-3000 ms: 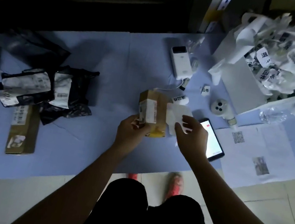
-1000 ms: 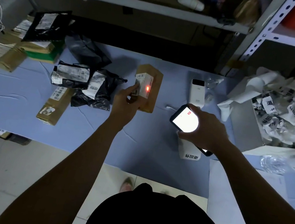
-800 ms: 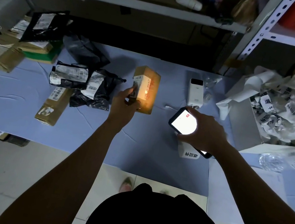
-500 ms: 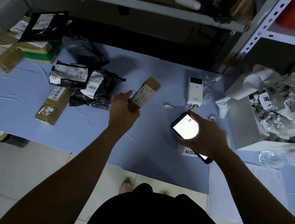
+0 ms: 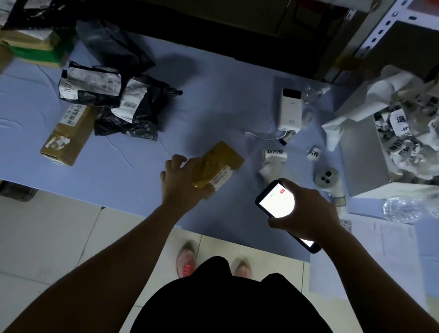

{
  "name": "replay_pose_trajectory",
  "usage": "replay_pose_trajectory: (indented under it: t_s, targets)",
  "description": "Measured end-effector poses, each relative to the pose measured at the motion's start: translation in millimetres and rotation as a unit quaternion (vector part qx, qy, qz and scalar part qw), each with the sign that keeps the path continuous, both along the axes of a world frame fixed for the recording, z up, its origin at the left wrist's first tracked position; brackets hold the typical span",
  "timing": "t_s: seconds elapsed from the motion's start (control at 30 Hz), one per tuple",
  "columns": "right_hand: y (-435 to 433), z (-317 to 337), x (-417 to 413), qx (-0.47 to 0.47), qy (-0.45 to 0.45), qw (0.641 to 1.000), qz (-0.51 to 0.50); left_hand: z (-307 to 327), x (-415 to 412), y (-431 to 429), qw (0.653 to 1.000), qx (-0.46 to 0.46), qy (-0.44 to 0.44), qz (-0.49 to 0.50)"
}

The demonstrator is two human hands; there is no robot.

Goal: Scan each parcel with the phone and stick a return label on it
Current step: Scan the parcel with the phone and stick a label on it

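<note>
The fingers of the left hand [image 5: 182, 186] curl round the near end of the small brown box [image 5: 225, 161], which is low at the blue table [image 5: 128, 179] with its white sticker [image 5: 221, 177] turned to the right, likely so the phone [image 5: 274, 199] can read it. The fingers of the right hand [image 5: 308, 213] wrap round the phone, screen lit, just beside the box. 1 strip of return labels [image 5: 273, 155] lies close behind the phone, handy to grab next.
</note>
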State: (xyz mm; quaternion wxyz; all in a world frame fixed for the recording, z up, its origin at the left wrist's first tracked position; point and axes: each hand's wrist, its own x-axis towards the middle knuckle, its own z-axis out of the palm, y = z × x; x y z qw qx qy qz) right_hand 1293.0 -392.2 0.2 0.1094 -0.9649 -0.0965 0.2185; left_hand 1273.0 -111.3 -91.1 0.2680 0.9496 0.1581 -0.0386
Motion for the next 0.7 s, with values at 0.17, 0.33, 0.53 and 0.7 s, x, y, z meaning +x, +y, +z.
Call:
replay_pose_trajectory:
  t_s: [0.17,0.33,0.53,0.7]
  targets:
    - [-2,-5,-6,-0.016,0.005,1.000,-0.006,4,5,1,0.995,-0.039,0.069,-0.056]
    - [-3,-5,-10,-0.022,0.010,1.000,-0.007,4,2,0,1.000,-0.015,-0.021,-0.014]
    - [1,-2,-8,-0.007,0.009,1.000,-0.003,12,8,12,0.994,0.053,-0.095,0.014]
    - [6,-2,-2,-0.010,0.008,1.000,0.003,16,14,15,0.990,0.067,-0.119,0.027]
